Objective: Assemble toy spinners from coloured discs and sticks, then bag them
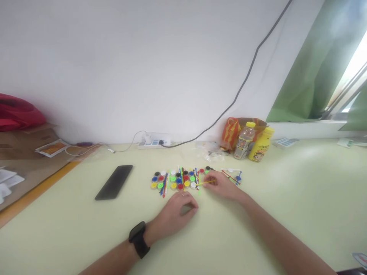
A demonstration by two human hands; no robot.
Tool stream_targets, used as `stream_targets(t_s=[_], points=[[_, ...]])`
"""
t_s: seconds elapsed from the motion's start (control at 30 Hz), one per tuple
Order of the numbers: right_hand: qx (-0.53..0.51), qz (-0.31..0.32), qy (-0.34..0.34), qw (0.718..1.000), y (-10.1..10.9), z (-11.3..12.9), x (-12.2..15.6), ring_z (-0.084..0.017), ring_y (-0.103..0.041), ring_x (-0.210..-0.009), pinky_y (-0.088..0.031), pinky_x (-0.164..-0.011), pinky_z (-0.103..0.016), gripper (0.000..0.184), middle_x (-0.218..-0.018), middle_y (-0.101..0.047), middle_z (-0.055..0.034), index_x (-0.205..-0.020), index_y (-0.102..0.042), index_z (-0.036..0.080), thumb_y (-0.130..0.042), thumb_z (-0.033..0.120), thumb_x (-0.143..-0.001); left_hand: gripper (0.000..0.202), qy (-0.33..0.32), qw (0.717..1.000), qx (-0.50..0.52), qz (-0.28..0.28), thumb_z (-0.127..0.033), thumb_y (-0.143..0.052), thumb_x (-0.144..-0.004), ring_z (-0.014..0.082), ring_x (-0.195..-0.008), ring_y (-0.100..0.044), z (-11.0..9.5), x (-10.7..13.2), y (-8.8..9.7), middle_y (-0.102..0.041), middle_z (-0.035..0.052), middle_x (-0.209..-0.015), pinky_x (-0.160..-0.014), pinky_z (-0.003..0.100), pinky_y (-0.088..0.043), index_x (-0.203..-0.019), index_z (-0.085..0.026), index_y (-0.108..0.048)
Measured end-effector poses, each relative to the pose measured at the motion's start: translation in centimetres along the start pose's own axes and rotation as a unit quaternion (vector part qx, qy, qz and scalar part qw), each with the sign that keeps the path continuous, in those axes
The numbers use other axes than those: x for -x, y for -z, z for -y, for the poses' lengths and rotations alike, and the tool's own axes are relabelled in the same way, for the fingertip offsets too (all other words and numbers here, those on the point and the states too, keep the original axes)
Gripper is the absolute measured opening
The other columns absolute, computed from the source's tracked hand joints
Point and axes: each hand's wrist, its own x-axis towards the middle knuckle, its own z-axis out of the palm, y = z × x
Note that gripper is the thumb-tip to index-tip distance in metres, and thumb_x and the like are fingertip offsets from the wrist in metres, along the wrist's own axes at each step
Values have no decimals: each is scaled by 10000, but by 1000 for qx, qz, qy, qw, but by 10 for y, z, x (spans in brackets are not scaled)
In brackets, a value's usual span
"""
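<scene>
My right hand [219, 184] pinches a thin yellow arrow-shaped plastic strip [205, 182] that points left, at the right part of a spread of small pieces. Loosely curled, my left hand [179, 209] rests on the table just in front of the spread, thumb meeting fingers and nothing visible in it. Round plastic discs in several colours, such as a red disc [180, 186] and a yellow disc [173, 186], lie in short rows. Between the rows are bundles of coloured arrows [165, 184]. Beyond my right hand lies a blue arrow with a round hub [238, 178].
A black phone-like slab [114, 182] lies to the left on the pale table [86, 229]. At the back are a power strip [155, 142], a clear bottle [245, 141], a yellow bottle [261, 146] and a red-yellow bag [231, 131]. A cardboard box [28, 141] stands far left.
</scene>
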Motion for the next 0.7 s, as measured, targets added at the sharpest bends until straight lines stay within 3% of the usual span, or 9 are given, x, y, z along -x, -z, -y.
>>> stream_targets(t_s=[0.13, 0.37, 0.47, 0.53, 0.67, 0.7], points=[[123, 8, 61, 990, -1, 0, 6, -176, -520, -733, -390, -671, -293, 154, -787, -586, 3, -809, -531, 219, -579, 268, -946, 133, -8, 1000, 0, 1, -108, -635, -906, 214, -961, -654, 0, 1, 0, -737, 23, -970, -899, 333, -482, -900, -219, -708], [117, 26, 60, 991, -4, 0, 8, -192, -551, -783, -421, -681, -297, 140, -856, -620, -20, -875, -512, 225, -515, 282, -1002, 131, -10, 1000, -9, 2, -102, -631, -910, 211, -956, -657, -2, 3, 0, -737, 21, -964, -905, 341, -479, -885, -212, -700], [118, 21, 75, 990, 4, 8, 11, -195, -576, -785, -442, -688, -306, 156, -866, -645, -28, -892, -532, 227, -498, 307, -1021, 131, -17, 1000, -9, 6, -102, -633, -910, 215, -968, -658, -1, 3, -1, -739, 25, -972, -919, 349, -476, -898, -214, -700], [97, -46, 89, 990, 20, 16, 12, -192, -588, -764, -459, -679, -305, 175, -852, -651, -27, -934, -557, 231, -484, 350, -1039, 124, -23, 1000, -5, 5, -113, -631, -919, 215, -975, -660, 0, 3, -2, -739, 27, -975, -935, 354, -474, -907, -217, -699], [68, -291, 112, 948, 53, 23, 12, -203, -636, -809, -491, -697, -305, 195, -904, -677, -46, -1042, -578, 241, -543, 432, -1022, 107, -25, 1000, 1, 8, -136, -638, -927, 214, -978, -659, 1, 2, -2, -742, 22, -988, -935, 351, -475, -911, -226, -695], [89, -287, 104, 948, 57, 20, 12, -208, -644, -812, -492, -699, -308, 187, -899, -686, -49, -1015, -590, 241, -558, 425, -1010, 103, -23, 1000, 1, 9, -139, -642, -926, 213, -972, -658, 1, 2, -2, -743, 20, -987, -932, 351, -475, -909, -226, -694]])
